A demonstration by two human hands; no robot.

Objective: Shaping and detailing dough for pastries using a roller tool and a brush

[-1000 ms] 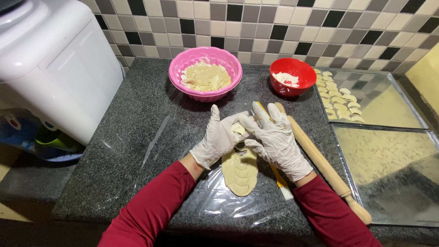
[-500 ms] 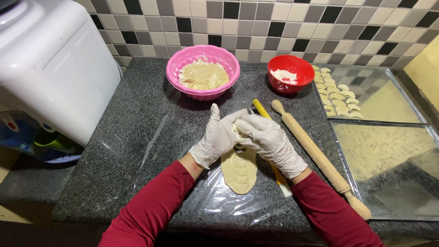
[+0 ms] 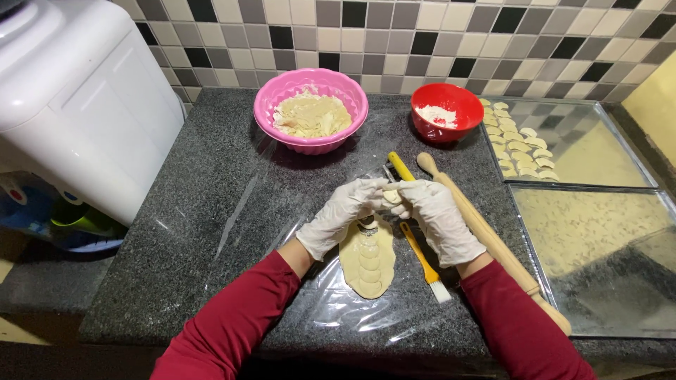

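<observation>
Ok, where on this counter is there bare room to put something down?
Most free: dark counter between the white appliance and plastic sheet, below the pink bowl. A narrow strip lies between the pink and red bowl. Crowded: around both hands, the dough sheet, brush, rolling pin and trays.

Dough piece (image 3: 391, 196) mostly hidden by fingers (image 3: 408, 188) — shape unclear.

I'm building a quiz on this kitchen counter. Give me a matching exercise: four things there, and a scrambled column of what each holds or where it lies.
1. pink bowl
2. red bowl
3. rolling pin
4. far tray

a. holds small shaped dough pieces
b. holds white flour
c. holds a pale mixture
d. lies beside the right hand

Pairs: 1-c, 2-b, 3-d, 4-a
</observation>
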